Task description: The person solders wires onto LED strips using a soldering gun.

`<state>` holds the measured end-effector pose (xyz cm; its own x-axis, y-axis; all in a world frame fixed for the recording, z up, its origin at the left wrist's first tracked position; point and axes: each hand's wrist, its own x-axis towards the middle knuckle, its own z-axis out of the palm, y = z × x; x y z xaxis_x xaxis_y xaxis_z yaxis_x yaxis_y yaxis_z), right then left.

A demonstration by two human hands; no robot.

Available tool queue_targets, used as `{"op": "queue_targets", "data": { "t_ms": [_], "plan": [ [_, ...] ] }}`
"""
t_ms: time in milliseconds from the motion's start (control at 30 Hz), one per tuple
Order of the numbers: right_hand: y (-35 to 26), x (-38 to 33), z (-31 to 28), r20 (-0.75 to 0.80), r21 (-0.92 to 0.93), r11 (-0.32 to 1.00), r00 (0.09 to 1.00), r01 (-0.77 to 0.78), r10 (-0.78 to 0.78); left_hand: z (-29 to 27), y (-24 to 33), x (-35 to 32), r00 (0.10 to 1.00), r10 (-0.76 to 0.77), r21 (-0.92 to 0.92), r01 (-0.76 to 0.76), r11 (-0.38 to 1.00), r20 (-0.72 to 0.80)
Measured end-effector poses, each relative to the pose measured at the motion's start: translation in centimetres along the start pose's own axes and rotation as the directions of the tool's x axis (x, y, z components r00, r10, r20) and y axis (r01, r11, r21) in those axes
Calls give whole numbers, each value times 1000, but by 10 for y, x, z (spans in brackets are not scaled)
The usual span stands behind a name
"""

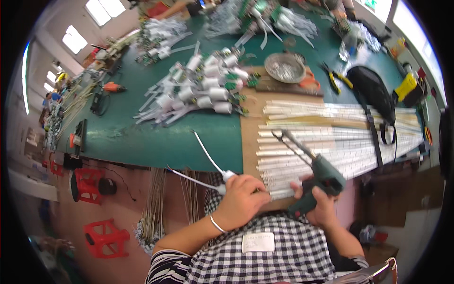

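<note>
My left hand (242, 200), with a bracelet at the wrist, is closed around two white cylindrical parts (229, 175). From each a white cable (206, 150) sticks out over the table's near edge. Its fingertips are by the end of a thin white strip at the near side of the board; whether they touch it is hard to tell. My right hand (321, 203) grips a green pistol-shaped soldering gun (327, 176). The gun's long metal tip (297, 144) points up and left above rows of white strips (312, 161) lying side by side on a brown board (253, 137).
A pile of white cylinders with cables (203, 87) lies ahead on the green table (208, 135). Beyond the board are a round metal dish (284, 67), yellow-handled pliers (336, 81) and a black pouch (371, 90). Red stools (106, 238) stand on the floor at left.
</note>
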<state>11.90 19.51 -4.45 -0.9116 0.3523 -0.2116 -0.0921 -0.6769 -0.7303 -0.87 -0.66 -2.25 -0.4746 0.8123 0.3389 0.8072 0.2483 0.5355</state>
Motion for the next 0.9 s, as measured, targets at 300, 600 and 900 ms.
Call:
{"op": "queue_targets", "data": {
  "t_ms": [300,600,900],
  "plan": [
    [-5,11,8,69,47,999,998,-12,9,2,-1,8,997,-62,8,62,998,-45],
    [0,4,2,74,35,999,997,-18,15,11,7,8,999,-36,54,36,998,0],
    [0,7,4,77,22,999,997,23,-24,10,7,11,996,-64,82,60,995,55]
  ]
}}
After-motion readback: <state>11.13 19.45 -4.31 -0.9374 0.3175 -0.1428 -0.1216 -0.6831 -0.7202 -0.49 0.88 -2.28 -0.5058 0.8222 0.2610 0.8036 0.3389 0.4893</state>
